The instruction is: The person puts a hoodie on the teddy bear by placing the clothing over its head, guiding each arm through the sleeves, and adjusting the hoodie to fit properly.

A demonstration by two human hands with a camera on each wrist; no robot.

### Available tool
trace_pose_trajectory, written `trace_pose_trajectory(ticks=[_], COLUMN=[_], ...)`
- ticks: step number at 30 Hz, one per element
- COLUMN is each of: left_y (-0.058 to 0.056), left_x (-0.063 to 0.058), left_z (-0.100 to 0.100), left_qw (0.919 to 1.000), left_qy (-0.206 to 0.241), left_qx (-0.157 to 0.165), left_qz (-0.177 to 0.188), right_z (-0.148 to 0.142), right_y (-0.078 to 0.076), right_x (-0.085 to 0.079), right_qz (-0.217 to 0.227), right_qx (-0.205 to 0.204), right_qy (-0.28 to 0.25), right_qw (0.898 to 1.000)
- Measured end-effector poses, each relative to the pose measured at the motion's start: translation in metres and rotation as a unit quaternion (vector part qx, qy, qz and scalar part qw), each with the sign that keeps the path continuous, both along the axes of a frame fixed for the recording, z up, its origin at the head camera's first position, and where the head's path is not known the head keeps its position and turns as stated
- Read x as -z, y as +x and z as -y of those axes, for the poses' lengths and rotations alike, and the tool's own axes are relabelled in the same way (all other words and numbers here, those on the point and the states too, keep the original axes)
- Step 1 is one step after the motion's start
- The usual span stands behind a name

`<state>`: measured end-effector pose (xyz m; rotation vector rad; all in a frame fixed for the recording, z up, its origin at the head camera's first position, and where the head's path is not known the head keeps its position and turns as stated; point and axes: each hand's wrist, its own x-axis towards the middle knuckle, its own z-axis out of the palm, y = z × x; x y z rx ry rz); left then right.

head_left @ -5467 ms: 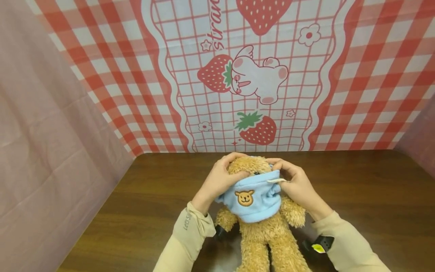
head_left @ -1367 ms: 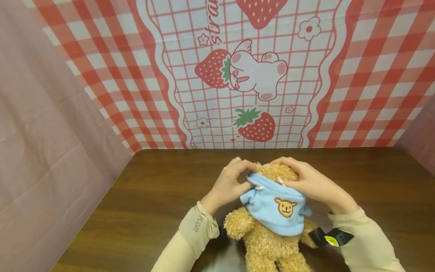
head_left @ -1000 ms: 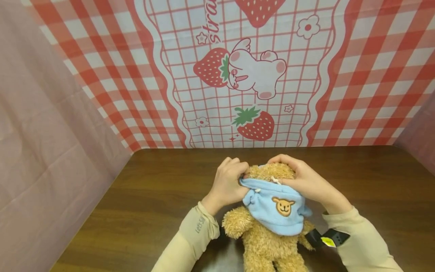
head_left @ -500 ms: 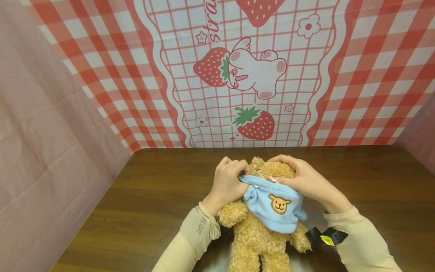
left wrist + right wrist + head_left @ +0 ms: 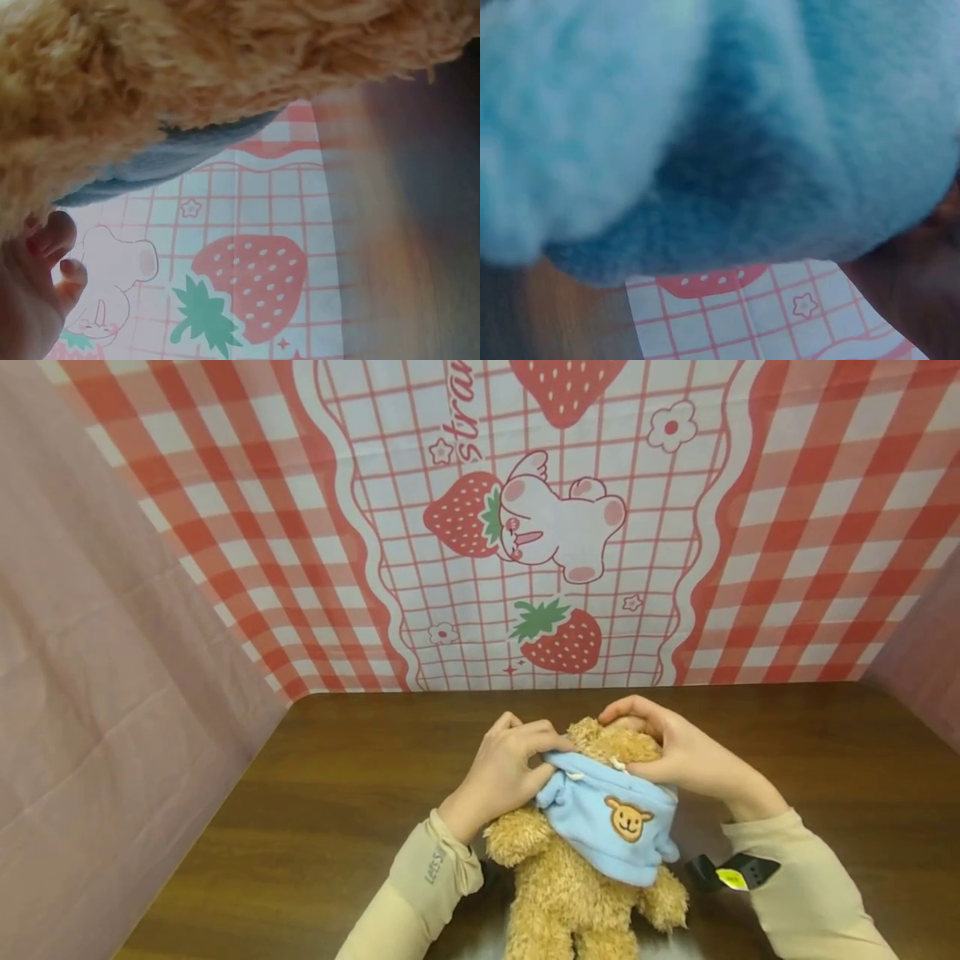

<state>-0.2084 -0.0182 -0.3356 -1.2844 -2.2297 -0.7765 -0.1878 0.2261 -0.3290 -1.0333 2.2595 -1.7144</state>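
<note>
A tan, shaggy teddy bear (image 5: 558,893) lies on its back, its legs cut off by the head view's lower edge. Bunched over its upper chest and lower face is a light blue hoodie (image 5: 585,822) with a bear-face patch and white drawstring ends. My left hand (image 5: 506,772) pinches the left side of the neck opening between thumb and fingers. On the other side, my right hand (image 5: 693,760) grips the head and the collar. Both bear arms hang outside the garment. Fur and blue cloth fill much of the left wrist view; blue cloth (image 5: 742,165) dominates the right wrist view.
The bear lies on a dark brown wooden table (image 5: 322,810). A red-and-white strawberry-print cloth (image 5: 525,527) hangs behind it, with a pinkish curtain (image 5: 127,693) at the left. A black strap device with a yellow label (image 5: 731,878) sits by my right sleeve.
Over the earlier frames the bear shifted right and tilted, the hoodie's patch with it. In the last half second my left fingers loosened from a tight curl and reached further over the collar.
</note>
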Motion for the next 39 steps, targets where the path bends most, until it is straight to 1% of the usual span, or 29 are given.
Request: trace_pose_trajectory(ticks=[3, 5, 6, 8, 10, 12, 14, 16, 19, 21, 23, 26, 28, 29, 32, 34, 36, 37, 39], left_y=[-0.001, -0.003, -0.004, -0.005, -0.006, -0.006, -0.006, -0.007, -0.006, -0.005, -0.004, -0.003, -0.001, 0.000, 0.004, 0.005, 0.006, 0.006, 0.004], left_x=[-0.001, -0.003, -0.004, -0.005, -0.007, -0.006, -0.005, -0.004, -0.004, -0.003, -0.004, -0.005, -0.006, -0.006, -0.007, -0.006, -0.006, -0.006, -0.006], left_z=[0.003, 0.005, 0.006, 0.006, 0.007, 0.006, 0.006, 0.005, 0.005, 0.005, 0.005, 0.004, 0.001, -0.001, -0.007, -0.009, -0.010, -0.009, -0.009], left_qw=[0.9994, 0.9987, 0.9984, 0.9981, 0.9978, 0.9970, 0.9959, 0.9948, 0.9930, 0.9916, 0.9895, 0.9840, 0.9785, 0.9762, 0.9704, 0.9656, 0.9593, 0.9563, 0.9487], left_qy=[-0.016, -0.022, -0.024, -0.025, -0.029, -0.041, -0.052, -0.063, -0.072, -0.079, -0.077, -0.045, -0.017, -0.005, 0.013, 0.010, 0.003, -0.005, -0.018], left_qx=[0.021, 0.035, 0.041, 0.048, 0.054, 0.063, 0.071, 0.076, 0.075, 0.068, 0.054, 0.038, 0.014, 0.001, -0.042, -0.066, -0.075, -0.078, -0.072], left_qz=[0.023, 0.030, 0.031, 0.030, 0.025, 0.021, 0.021, 0.027, 0.055, 0.078, 0.110, 0.168, 0.205, 0.217, 0.238, 0.251, 0.272, 0.282, 0.307], right_z=[0.004, 0.007, 0.008, 0.011, 0.013, 0.014, 0.014, 0.013, 0.011, 0.010, 0.011, 0.015, 0.020, 0.023, 0.031, 0.036, 0.041, 0.042, 0.045], right_y=[-0.001, -0.002, -0.002, -0.002, -0.002, -0.001, -0.001, 0.000, 0.003, 0.005, 0.007, 0.010, 0.011, 0.012, 0.015, 0.017, 0.019, 0.020, 0.021], right_x=[0.002, 0.003, 0.003, 0.003, 0.001, -0.001, -0.004, -0.006, -0.009, -0.011, -0.013, -0.015, -0.016, -0.017, -0.017, -0.016, -0.015, -0.015, -0.014], right_qz=[-0.011, -0.019, -0.027, -0.050, -0.067, -0.081, -0.085, -0.084, -0.091, -0.086, -0.078, -0.070, -0.076, -0.084, -0.106, -0.114, -0.115, -0.114, -0.116], right_qx=[0.000, 0.015, 0.030, 0.076, 0.126, 0.173, 0.201, 0.219, 0.240, 0.248, 0.244, 0.231, 0.225, 0.224, 0.228, 0.231, 0.228, 0.226, 0.221], right_qy=[-0.039, -0.055, -0.057, -0.046, -0.031, -0.015, -0.013, -0.014, -0.001, 0.009, 0.017, 0.024, 0.032, 0.037, 0.053, 0.062, 0.065, 0.064, 0.062], right_qw=[0.999, 0.998, 0.998, 0.995, 0.989, 0.981, 0.976, 0.972, 0.967, 0.965, 0.967, 0.970, 0.971, 0.970, 0.966, 0.964, 0.965, 0.965, 0.966])
